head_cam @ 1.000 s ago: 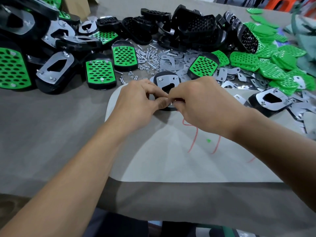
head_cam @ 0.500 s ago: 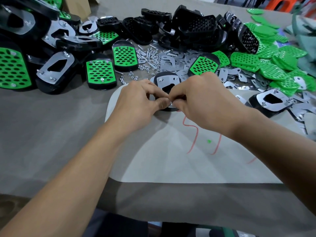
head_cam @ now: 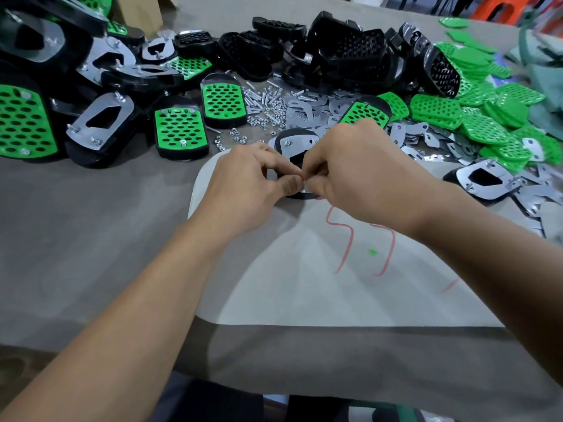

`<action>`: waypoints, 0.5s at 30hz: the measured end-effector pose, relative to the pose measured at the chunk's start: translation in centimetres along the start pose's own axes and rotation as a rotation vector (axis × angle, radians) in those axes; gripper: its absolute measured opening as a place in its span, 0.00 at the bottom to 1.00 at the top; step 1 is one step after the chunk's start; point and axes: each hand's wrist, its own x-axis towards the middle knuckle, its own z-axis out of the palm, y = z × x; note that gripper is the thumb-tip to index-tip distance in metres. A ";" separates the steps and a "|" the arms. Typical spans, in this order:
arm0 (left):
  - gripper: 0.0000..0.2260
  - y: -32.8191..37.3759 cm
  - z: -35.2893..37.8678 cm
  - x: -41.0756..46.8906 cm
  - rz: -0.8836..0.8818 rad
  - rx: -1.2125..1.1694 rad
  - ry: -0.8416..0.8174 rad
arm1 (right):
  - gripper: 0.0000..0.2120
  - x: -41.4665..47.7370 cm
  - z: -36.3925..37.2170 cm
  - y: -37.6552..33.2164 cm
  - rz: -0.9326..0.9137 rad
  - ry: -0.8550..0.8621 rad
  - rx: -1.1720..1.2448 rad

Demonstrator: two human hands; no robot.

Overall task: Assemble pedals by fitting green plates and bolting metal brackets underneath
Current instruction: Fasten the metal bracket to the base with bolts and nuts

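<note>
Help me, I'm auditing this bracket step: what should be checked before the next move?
1. The pedal lies underside up: ok.
2. Metal bracket sits on it: ok.
3. Far bolt pokes through the bracket: ok.
4. Near fastener seated: cannot tell, fingers hide it.
5. Left hand and right hand grip the pedal's near end: ok.
6. Loose nuts lie just beyond the pedal: ok.

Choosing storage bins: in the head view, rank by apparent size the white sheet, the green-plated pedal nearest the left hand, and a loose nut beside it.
1. white sheet
2. green-plated pedal
3. loose nut
The sheet lies nearer the camera, but the gaps are plain.
</note>
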 end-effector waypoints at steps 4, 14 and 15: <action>0.14 -0.1 0.0 0.0 -0.014 -0.017 0.000 | 0.06 0.0 0.1 0.0 -0.008 0.006 -0.023; 0.10 -0.1 0.1 0.0 -0.019 0.005 -0.004 | 0.04 -0.3 0.9 -0.3 0.032 0.062 -0.073; 0.09 -0.1 0.1 0.0 -0.023 0.005 -0.005 | 0.06 -0.4 1.0 -0.3 0.034 0.076 -0.069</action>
